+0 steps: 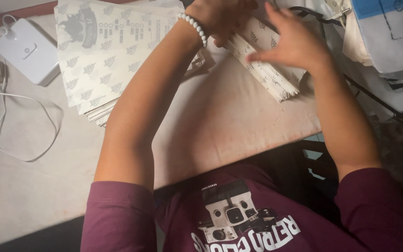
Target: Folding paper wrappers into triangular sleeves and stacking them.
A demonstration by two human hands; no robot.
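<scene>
Left hand: your left hand [220,18] is pressing, fingers curled, on the folded white leaf-printed paper strip [269,70].
Right hand: your right hand [295,42] is lying open-fingered across it.
Beside: the stack of flat printed paper sheets [103,56] is resting on the beige table [220,126].

So the paper stack [106,51] sat on the surface [220,121], lamp base [26,49] to its left, folded sheet [269,70] to its right under both hands.
</scene>
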